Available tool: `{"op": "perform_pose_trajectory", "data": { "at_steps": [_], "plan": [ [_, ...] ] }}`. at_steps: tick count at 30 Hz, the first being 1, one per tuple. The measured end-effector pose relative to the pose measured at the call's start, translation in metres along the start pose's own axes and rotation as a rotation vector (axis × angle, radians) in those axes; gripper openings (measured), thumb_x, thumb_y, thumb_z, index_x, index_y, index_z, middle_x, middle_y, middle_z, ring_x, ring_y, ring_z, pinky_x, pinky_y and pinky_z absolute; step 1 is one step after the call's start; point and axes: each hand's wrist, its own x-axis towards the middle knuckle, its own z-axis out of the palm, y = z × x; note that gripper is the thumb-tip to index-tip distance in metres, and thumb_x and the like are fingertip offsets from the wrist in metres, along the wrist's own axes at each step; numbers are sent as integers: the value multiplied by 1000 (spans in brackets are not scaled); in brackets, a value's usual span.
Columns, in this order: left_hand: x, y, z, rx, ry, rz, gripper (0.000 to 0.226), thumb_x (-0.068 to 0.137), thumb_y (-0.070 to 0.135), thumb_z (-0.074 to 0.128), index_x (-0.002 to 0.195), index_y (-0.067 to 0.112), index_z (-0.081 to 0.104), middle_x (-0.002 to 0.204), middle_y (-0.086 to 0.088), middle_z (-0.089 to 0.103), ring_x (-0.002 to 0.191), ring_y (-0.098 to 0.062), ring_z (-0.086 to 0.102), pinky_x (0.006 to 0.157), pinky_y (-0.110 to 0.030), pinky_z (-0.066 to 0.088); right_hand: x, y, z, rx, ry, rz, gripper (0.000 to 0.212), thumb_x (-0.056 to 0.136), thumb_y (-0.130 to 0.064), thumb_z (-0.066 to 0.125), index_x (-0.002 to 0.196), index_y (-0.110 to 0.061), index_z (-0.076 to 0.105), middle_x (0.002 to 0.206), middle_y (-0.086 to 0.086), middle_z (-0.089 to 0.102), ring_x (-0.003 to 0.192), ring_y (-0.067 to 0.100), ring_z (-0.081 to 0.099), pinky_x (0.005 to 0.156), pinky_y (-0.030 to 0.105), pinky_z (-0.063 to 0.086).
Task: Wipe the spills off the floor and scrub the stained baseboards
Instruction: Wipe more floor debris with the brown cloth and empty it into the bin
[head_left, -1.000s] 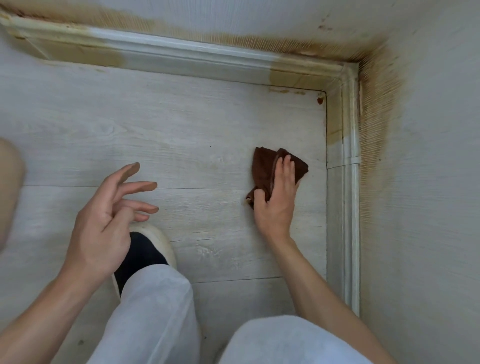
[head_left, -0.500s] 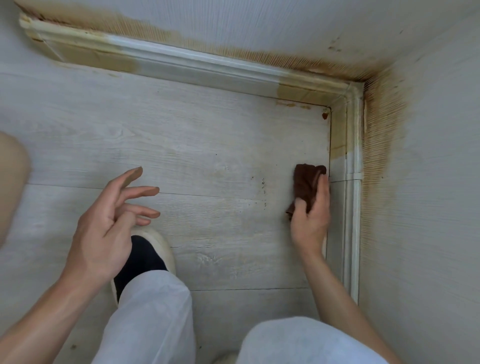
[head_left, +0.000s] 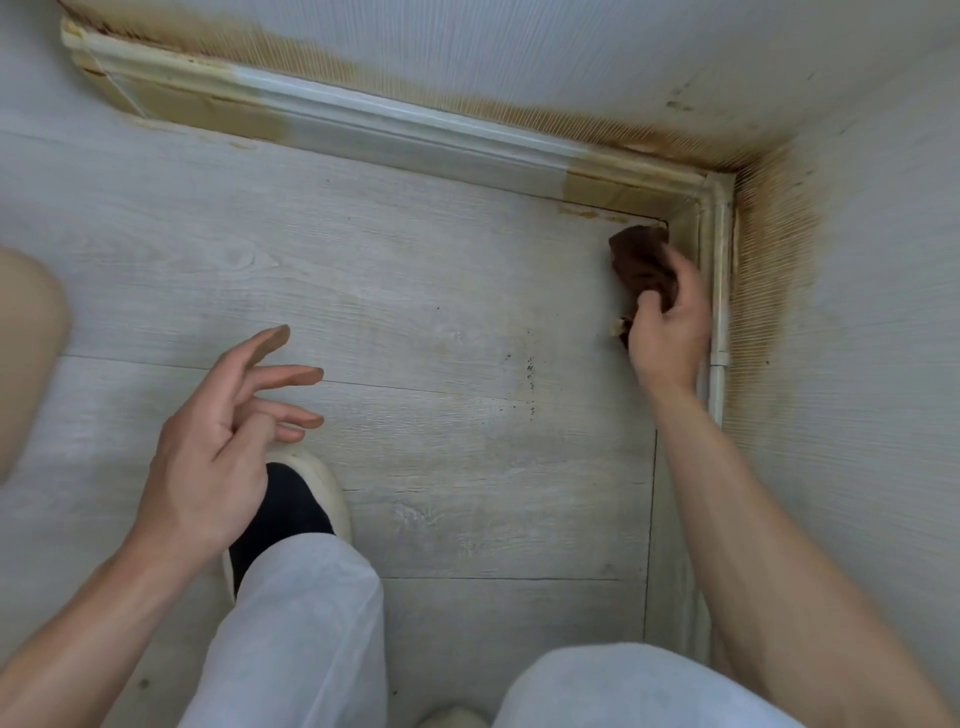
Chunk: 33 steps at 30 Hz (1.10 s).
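Gripping a brown cloth (head_left: 641, 265) in the far right corner, right hand (head_left: 667, 332) fingers curled round it against the stained baseboard (head_left: 714, 291), left hand (head_left: 213, 452) hovering over the floor (head_left: 415, 312), fingers loosely spread, holding nothing

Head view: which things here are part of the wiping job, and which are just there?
In the job: brown cloth, right hand gripping it, stained baseboards, floor specks.
Just there: left hand held open, shoe, trouser leg.
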Motion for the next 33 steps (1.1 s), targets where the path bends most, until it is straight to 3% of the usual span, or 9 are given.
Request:
{"op": "perform_pose_trajectory", "data": {
  "at_steps": [3,8,11,15,18,21,25,30,33],
  "plan": [
    [-1,5,1,6,-7,14,70,84,7,34,136,50,50,120,9,73,94,-19,75,86,-43,57,-17,11,27,26,-87,54,54,94,-6,48,145,-22,56,150,-3,54,139,11,48,119,44,38],
    [-2,5,2,2,-22,6,68,84,8,35,141,43,49,119,10,73,94,-19,75,88,-47,56,-97,4,25,87,-468,-181,52,89,6,49,132,-16,67,143,-6,61,140,7,47,122,37,34],
    [-2,6,0,-9,-14,7,67,85,9,35,144,40,49,120,9,73,94,-20,75,89,-50,56,-69,-10,2,281,-402,41,49,92,8,49,124,-21,72,128,-10,70,124,9,61,107,39,50],
    [-3,3,-6,-21,9,-1,67,85,9,35,145,37,49,119,9,73,93,-21,74,88,-50,56,-10,-30,-25,482,-221,103,45,87,1,55,106,-33,78,115,-5,74,116,22,66,94,35,55],
    [-4,3,-8,-20,16,-10,67,85,9,34,145,38,49,119,11,73,93,-20,75,88,-49,56,11,-36,-8,490,-253,198,40,85,-4,57,101,-36,76,106,-3,72,92,8,67,77,26,53],
    [-5,3,-8,-27,19,-15,67,85,10,35,141,45,49,120,11,72,94,-20,75,90,-51,56,-17,-28,24,373,-476,229,44,90,3,53,109,-29,74,132,-3,64,113,-1,62,90,18,51],
    [-7,3,-9,-40,26,-23,66,87,12,35,142,45,49,120,11,72,94,-19,75,90,-52,56,-74,-15,28,397,-672,241,45,86,15,44,101,-13,76,121,-3,72,118,3,63,97,14,45],
    [-8,6,-9,-65,42,-7,65,87,12,35,145,39,48,120,13,72,94,-18,75,89,-49,56,-40,-28,3,722,-507,464,38,85,-3,46,91,-21,79,99,4,73,100,20,65,93,38,49],
    [-9,4,-13,-62,46,-3,66,87,11,34,144,40,48,120,13,72,95,-18,74,89,-49,56,11,-61,13,958,-450,439,37,90,-1,40,97,-13,74,101,9,73,99,24,68,92,37,54]
  ]
}}
